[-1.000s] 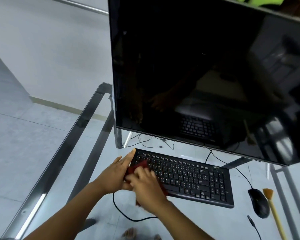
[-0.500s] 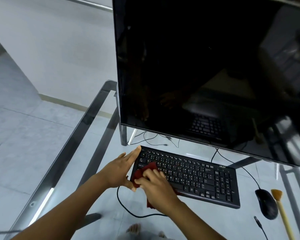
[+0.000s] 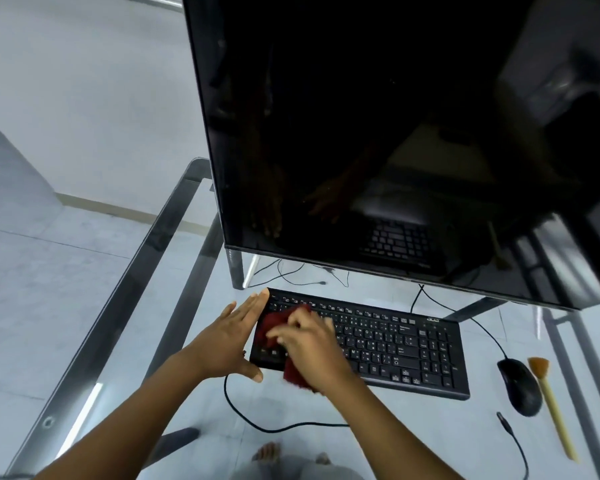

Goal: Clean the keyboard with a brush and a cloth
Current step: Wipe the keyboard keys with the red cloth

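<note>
A black keyboard [image 3: 395, 344] lies on the glass table in front of the monitor. My right hand [image 3: 309, 344] presses a dark red cloth [image 3: 274, 323] onto the keys at the keyboard's left end; part of the cloth hangs over the front edge. My left hand [image 3: 229, 337] rests flat against the keyboard's left side, fingers straight along the edge and thumb at the front corner, bracing it. A brush [image 3: 551, 403] with orange bristles and a pale handle lies on the table at the far right, beyond the mouse.
A large dark monitor [image 3: 395, 133] overhangs the back of the keyboard. A black mouse [image 3: 520, 386] sits right of the keyboard. Cables [image 3: 250, 417] run across the glass table [image 3: 125, 306], whose metal frame edge is at the left. Bare feet show below the glass.
My right hand has moved the cloth up and slightly right over the left keys. My left hand stays against the keyboard's left edge. The camera has shifted a little.
</note>
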